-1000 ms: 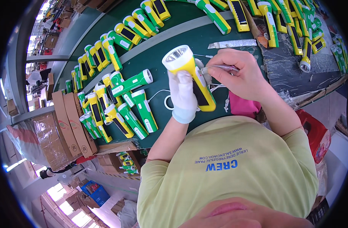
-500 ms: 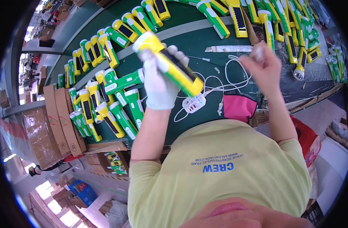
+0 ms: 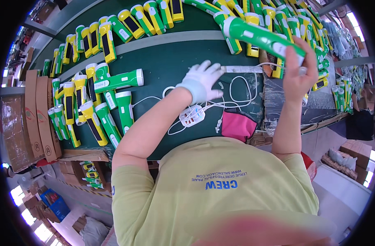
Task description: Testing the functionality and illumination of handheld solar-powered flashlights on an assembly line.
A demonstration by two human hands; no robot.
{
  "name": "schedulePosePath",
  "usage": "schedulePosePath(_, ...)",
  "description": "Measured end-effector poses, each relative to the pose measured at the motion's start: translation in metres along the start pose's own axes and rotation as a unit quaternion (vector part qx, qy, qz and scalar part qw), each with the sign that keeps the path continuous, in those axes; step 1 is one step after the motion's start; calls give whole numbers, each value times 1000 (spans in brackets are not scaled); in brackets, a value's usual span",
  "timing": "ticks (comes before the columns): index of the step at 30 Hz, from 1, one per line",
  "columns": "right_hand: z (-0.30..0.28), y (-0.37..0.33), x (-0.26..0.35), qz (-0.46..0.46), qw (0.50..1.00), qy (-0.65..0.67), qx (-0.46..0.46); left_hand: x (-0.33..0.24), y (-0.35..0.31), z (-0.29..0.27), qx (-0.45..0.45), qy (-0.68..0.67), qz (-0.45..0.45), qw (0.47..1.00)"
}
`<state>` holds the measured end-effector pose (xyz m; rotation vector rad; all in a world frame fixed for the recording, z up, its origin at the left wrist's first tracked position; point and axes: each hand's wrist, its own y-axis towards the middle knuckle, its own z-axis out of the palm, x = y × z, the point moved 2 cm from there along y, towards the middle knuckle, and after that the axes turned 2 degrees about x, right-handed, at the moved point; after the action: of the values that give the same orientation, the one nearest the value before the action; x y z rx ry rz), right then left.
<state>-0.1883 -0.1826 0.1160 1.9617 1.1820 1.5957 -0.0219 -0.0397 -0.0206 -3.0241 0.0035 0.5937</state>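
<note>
A green flashlight with a white head is held up at the right, gripped near its tail by my right hand. Its head points to the left. A thin white cable runs up to that hand; whether its end touches the flashlight is hidden by the fingers. My left hand, in a white glove, hovers over the middle of the table with its fingers spread and nothing in it. Below it lies a white power strip with tangled white cables.
Several green and yellow flashlights stand in a row along the far side. More lie in a cluster at the left and a pile at the far right. A pink pouch-like cloth rests near my body; cardboard boxes stand left.
My left hand has let go of a flashlight, opened and moved rightward. My right hand, without a flashlight before, now holds one with its green side showing. The view has shifted.
</note>
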Motion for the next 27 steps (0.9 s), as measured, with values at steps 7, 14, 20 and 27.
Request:
schedulePosePath(7,72,-43,-38,-95,967,-154,180,-19,-16,-4,-18,-157,-9,987)
schedulePosePath(14,37,-57,-15,349,909,177,144,-9,-16,-33,-108,-621,-9,776)
schedulePosePath(20,19,-66,-4,191,946,160,207,-46,-29,-41,-39,-828,-17,559)
schedulePosePath(27,32,-49,5,237,858,374,260,-73,-34,-46,-8,-641,-40,767)
